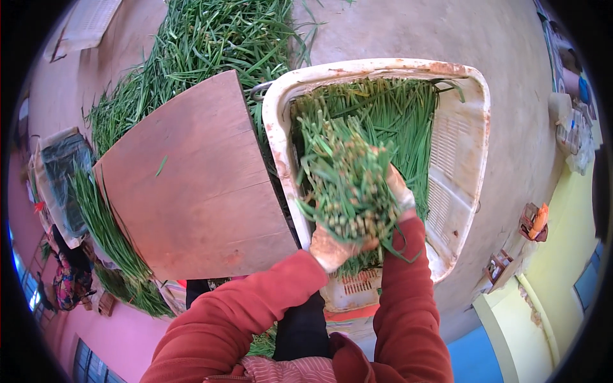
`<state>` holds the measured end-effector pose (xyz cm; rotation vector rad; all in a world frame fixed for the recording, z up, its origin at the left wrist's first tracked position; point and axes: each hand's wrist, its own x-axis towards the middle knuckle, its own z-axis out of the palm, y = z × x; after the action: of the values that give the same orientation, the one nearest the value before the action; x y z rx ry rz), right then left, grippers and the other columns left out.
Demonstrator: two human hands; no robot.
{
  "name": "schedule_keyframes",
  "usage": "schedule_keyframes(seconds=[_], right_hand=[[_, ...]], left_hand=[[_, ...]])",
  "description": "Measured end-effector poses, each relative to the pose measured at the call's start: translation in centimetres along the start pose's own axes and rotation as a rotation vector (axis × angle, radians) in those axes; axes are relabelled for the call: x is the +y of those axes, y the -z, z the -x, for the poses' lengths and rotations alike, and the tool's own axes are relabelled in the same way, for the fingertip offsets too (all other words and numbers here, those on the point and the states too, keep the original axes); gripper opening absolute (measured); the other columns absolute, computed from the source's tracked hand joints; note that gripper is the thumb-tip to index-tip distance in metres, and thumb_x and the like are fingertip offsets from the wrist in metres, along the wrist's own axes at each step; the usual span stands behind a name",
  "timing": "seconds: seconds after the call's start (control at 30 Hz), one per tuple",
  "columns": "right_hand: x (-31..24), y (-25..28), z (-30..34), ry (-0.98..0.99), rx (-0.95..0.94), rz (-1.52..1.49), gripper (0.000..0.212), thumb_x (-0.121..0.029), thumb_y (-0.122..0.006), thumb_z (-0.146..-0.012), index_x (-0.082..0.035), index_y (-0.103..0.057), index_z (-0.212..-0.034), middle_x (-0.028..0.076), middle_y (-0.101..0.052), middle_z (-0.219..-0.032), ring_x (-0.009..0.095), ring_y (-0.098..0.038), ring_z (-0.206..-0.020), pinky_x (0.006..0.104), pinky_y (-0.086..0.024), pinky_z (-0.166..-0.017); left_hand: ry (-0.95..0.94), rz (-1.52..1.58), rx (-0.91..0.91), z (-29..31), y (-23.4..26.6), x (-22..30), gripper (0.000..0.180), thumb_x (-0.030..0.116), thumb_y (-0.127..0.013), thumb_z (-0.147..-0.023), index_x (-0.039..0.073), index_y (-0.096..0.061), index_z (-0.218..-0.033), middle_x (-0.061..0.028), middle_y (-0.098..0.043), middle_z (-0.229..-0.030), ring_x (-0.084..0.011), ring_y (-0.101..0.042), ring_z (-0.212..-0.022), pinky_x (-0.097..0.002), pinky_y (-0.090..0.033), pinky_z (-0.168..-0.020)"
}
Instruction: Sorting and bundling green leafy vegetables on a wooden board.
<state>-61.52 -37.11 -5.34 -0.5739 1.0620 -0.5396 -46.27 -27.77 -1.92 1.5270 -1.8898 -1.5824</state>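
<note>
Both my hands, in soiled whitish gloves, hold a thick bundle of garlic chives [345,185] over a white plastic crate [377,66]. My left hand [334,247] is closed on the near end of the bundle, by the pale cut stem ends. Around its right side wraps my right hand [399,188], its fingers partly hidden behind the leaves. Inside the crate, more chives [403,121] lie in rows along the far and middle part. The crate's right inner wall is bare and stained.
Left of the crate is a brown wooden board [191,185] with a loose leaf on it. Beyond it spreads a big heap of greens [217,38] on the floor. More chives [105,217] lie along the board's left edge. Small items [534,223] stand by the right wall.
</note>
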Motion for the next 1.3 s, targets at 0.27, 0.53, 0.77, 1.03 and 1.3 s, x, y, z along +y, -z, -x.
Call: schedule_keyframes(seconds=[0.27, 0.53, 0.77, 1.03, 1.3], right_hand=[[4.0, 6.3, -6.2, -0.014, 0.461, -0.211, 0.086, -0.072, -0.043, -0.076, -0.001, -0.047, -0.125, 0.01, -0.057, -0.116, 0.018, -0.056, -0.103, 0.0307, -0.04, -0.094], [9.7, 10.1, -6.6, -0.139, 0.434, -0.032, 0.077, -0.062, -0.041, -0.085, -0.009, -0.03, -0.139, 0.004, -0.033, -0.14, 0.018, -0.027, -0.129, 0.0301, -0.02, -0.106], [9.2, 11.2, -1.7, -0.278, 0.574, -0.198, 0.048, -0.051, -0.039, -0.089, -0.013, -0.058, -0.113, 0.008, -0.064, -0.095, 0.027, -0.061, -0.076, 0.0422, -0.051, -0.064], [13.5, 18.5, 1.5, -0.311, 0.733, -0.42, 0.048, -0.052, -0.039, -0.088, -0.013, -0.06, -0.107, 0.008, -0.063, -0.089, 0.028, -0.06, -0.073, 0.0408, -0.05, -0.061], [15.9, 20.0, 1.0, -0.374, 0.763, -0.503, 0.049, -0.054, -0.039, -0.087, -0.013, -0.061, -0.102, 0.009, -0.063, -0.083, 0.028, -0.059, -0.07, 0.0393, -0.05, -0.059]], left_hand=[[0.49, 0.292, 0.468, -7.0, 2.7, -2.2, 0.12, 0.046, -0.083, -0.051, 0.005, -0.014, -0.14, -0.0236, -0.02, -0.138, -0.0383, -0.017, -0.129, -0.0412, -0.021, -0.107], [0.646, 0.648, 0.498, -9.5, 2.5, -7.4, 0.132, 0.081, -0.056, -0.056, 0.003, 0.008, -0.141, -0.0211, -0.025, -0.142, -0.032, -0.027, -0.13, -0.0312, -0.025, -0.104], [0.48, 0.776, 0.343, -11.7, 0.4, -2.6, 0.137, 0.058, -0.077, -0.053, 0.0, 0.013, -0.139, -0.024, -0.007, -0.144, -0.03, -0.014, -0.134, -0.033, -0.018, -0.109], [0.611, 0.245, 0.026, -15.0, 0.3, 1.5, 0.139, 0.068, -0.07, -0.053, -0.007, 0.01, -0.137, -0.0333, -0.008, -0.141, -0.0383, -0.016, -0.134, -0.0364, -0.019, -0.108], [0.427, -0.1, 0.789, -12.1, 0.9, -3.2, 0.076, 0.047, -0.043, -0.089, -0.006, -0.018, -0.137, -0.0318, -0.031, -0.133, -0.0414, -0.031, -0.124, -0.0406, -0.025, -0.104]])
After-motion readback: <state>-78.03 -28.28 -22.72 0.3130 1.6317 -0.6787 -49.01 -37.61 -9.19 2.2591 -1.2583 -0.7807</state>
